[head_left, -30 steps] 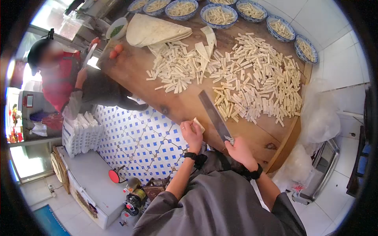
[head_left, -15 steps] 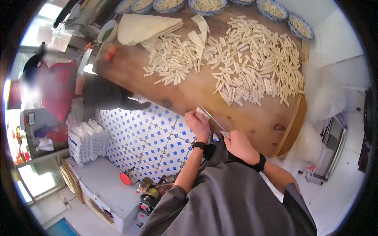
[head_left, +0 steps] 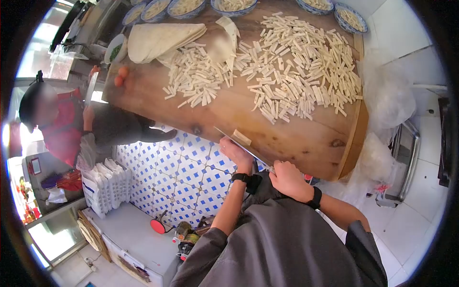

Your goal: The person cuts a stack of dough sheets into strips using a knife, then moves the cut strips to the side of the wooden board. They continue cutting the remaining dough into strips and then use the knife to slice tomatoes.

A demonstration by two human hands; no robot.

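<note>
Fingers: right hand [head_left: 291, 182] clenched on one knife [head_left: 245, 149], left hand [head_left: 236, 154] curled beside it, grip unclear; six patterned bowls [head_left: 235, 13].

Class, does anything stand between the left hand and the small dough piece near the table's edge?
Yes: the knife in the right hand stands in the way, its blade running between the left hand and the dough piece.

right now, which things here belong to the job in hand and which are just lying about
Seem in use:
knife in the right hand
left hand
small pale piece
pale strips
folded sheets
bowls

Seem just lying about:
round red things
plastic bags
white stack
</note>
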